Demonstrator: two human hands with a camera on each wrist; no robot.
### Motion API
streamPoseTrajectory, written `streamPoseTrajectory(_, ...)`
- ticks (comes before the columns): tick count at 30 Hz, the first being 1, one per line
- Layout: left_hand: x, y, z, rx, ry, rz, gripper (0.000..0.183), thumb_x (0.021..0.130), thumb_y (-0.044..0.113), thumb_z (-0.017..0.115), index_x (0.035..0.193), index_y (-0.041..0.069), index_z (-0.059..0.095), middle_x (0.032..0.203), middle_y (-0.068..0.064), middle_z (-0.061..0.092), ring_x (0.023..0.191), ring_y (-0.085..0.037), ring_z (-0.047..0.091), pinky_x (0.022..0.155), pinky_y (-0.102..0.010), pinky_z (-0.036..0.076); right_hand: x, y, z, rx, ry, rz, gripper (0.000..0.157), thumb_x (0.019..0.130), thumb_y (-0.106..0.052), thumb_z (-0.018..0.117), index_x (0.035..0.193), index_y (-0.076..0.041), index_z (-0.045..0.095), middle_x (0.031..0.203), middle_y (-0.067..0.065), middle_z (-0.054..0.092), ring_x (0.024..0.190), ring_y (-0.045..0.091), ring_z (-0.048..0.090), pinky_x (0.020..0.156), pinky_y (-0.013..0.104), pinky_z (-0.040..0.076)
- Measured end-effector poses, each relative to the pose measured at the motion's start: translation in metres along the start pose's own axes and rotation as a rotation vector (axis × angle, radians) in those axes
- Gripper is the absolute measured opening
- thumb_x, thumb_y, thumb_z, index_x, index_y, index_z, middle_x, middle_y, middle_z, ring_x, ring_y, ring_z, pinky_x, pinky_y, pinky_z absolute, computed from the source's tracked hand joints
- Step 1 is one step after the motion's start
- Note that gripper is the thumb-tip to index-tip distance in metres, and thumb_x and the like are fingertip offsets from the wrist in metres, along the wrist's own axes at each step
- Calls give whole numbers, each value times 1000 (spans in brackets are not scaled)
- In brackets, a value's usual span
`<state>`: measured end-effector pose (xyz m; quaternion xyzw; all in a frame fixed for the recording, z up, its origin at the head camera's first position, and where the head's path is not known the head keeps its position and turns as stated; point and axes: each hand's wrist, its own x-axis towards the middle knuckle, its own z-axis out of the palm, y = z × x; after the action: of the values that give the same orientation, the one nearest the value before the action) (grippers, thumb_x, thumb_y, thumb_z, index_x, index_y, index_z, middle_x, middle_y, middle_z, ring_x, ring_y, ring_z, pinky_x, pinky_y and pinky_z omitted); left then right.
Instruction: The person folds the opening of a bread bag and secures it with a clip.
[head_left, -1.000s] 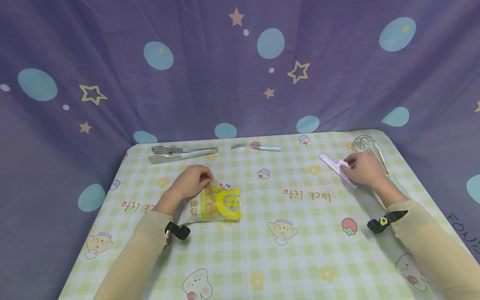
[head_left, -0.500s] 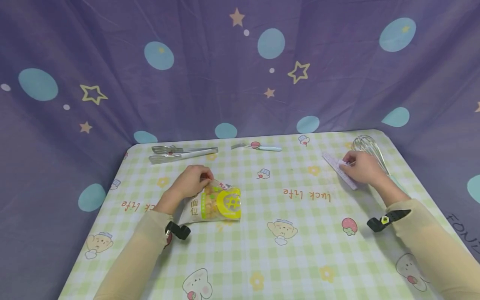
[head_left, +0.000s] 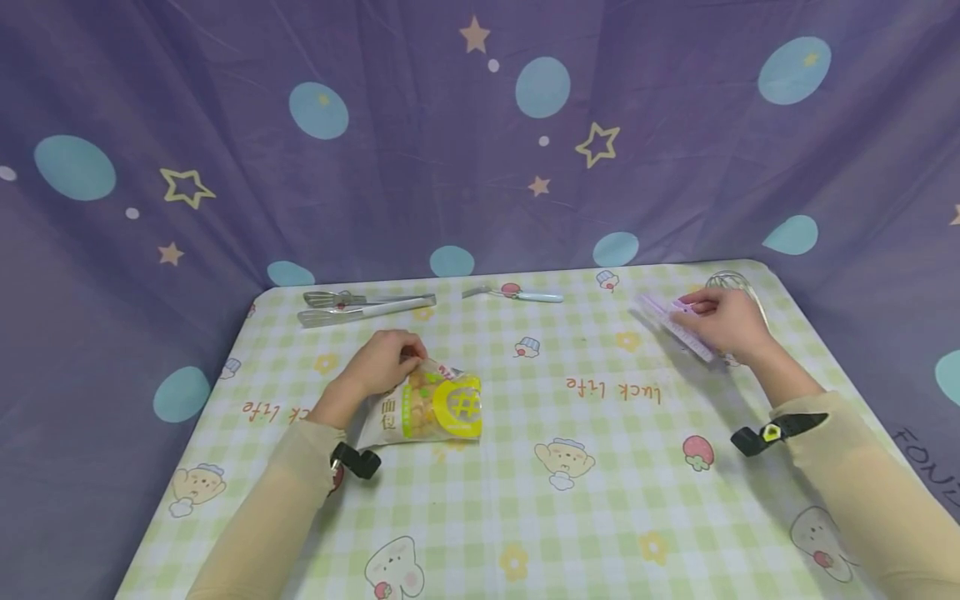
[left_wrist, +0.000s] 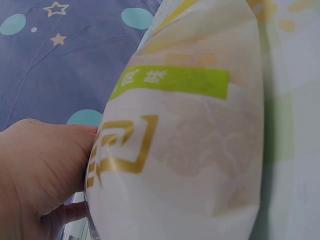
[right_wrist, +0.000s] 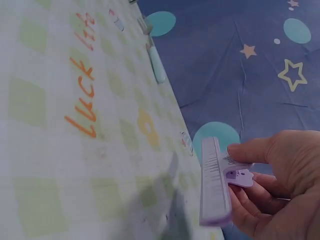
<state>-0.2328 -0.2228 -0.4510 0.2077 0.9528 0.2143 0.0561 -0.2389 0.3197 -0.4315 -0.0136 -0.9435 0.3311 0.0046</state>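
Note:
My left hand [head_left: 384, 360] pinches the upper edge of a clear-and-yellow bag of bread [head_left: 438, 408], which lies on the checked tablecloth left of centre. In the left wrist view the bag [left_wrist: 200, 150] fills the middle, with thumb and fingers at its side. On the right, my right hand [head_left: 731, 323] grips a light purple bag clip [head_left: 688, 335] marked like a ruler. The right wrist view shows thumb and fingers squeezing the tabs of the clip [right_wrist: 216, 185], its long bar standing above the cloth. Behind this hand, a wire whisk [head_left: 738, 282] is mostly hidden.
Metal tongs [head_left: 397, 308] lie at the back left. A small utensil with a pale blue handle [head_left: 538, 297] and metal head lies at the back centre. A purple patterned curtain [head_left: 420, 183] hangs behind the tablecloth [head_left: 592, 533].
My right hand has lifted the bag clip off the cloth, moving slightly up and away, and now covers more of the whisk. My left hand and the bag have stayed put.

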Motion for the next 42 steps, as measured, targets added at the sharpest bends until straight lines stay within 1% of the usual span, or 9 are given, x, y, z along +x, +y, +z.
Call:
streamPoseTrajectory(4, 0, 0, 0, 0, 0, 3, 8, 102, 10, 71, 98, 14, 77, 102, -5, 76, 97, -24, 73, 92, -46, 61, 0, -6, 0, -24, 1, 3, 56, 96, -49, 77, 128, -4, 76, 113, 20, 75, 82, 17, 64, 66, 27, 51)
streamPoseTrajectory(6, 0, 0, 0, 0, -1, 5, 8, 102, 10, 71, 98, 14, 77, 102, -6, 76, 97, -24, 73, 92, -46, 61, 1, -8, 2, -30, 7, -7, 57, 95, -51, 78, 127, -4, 77, 109, 18, 77, 84, 14, 64, 71, 26, 50)
streamPoseTrajectory(8, 0, 0, 0, -1, -2, 5, 8, 102, 10, 71, 98, 14, 77, 102, -6, 76, 97, -24, 73, 92, -46, 61, 1, -11, 4, -9, 4, -10, 56, 94, -50, 79, 127, -5, 77, 109, 17, 78, 85, 13, 65, 71, 24, 51)
streamPoseTrajectory(13, 0, 0, 0, -2, -5, 2, 8, 102, 11, 71, 98, 14, 77, 101, -5, 76, 95, -23, 73, 91, -46, 61, 2, -17, 8, 54, -7, -9, 56, 95, -47, 79, 128, -3, 75, 117, 20, 75, 91, 14, 65, 70, 15, 50)
streamPoseTrajectory(17, 0, 0, 0, -3, -8, 2, 8, 102, 11, 71, 98, 14, 77, 102, -5, 76, 97, -23, 73, 92, -46, 61, 3, -24, 9, 86, -4, -17, 53, 96, -43, 79, 129, -2, 75, 120, 21, 73, 97, 15, 63, 71, 12, 50)
streamPoseTrajectory(19, -1, 1, -1, -4, -10, 0, 8, 102, 11, 71, 98, 14, 77, 102, -6, 76, 97, -24, 73, 92, -46, 61, 3, -28, 10, 107, -2, -31, 50, 97, -40, 79, 128, -1, 75, 119, 22, 73, 95, 13, 63, 70, 12, 50)
streamPoseTrajectory(26, -1, 1, -1, -11, -15, -2, 9, 103, 10, 70, 99, 14, 77, 103, -6, 76, 99, -25, 73, 92, -46, 61, 4, -41, 15, 170, 6, -80, 43, 95, -30, 82, 123, 2, 77, 113, 23, 74, 80, -5, 60, 67, 11, 52)
streamPoseTrajectory(35, 0, 0, 0, -11, -12, 1, 9, 103, 11, 70, 99, 14, 77, 102, -6, 76, 97, -24, 73, 91, -46, 61, 5, -56, 23, 245, -55, -70, 42, 96, -27, 81, 123, 3, 75, 113, 22, 73, 79, -1, 64, 68, 15, 56)
streamPoseTrajectory(42, 0, 0, 1, -4, -15, -1, 8, 103, 11, 70, 99, 14, 77, 103, -6, 76, 97, -24, 73, 91, -45, 61, 4, -64, 31, 228, -94, -82, 42, 98, -29, 78, 127, 0, 74, 119, 23, 72, 88, 7, 66, 71, 17, 55)
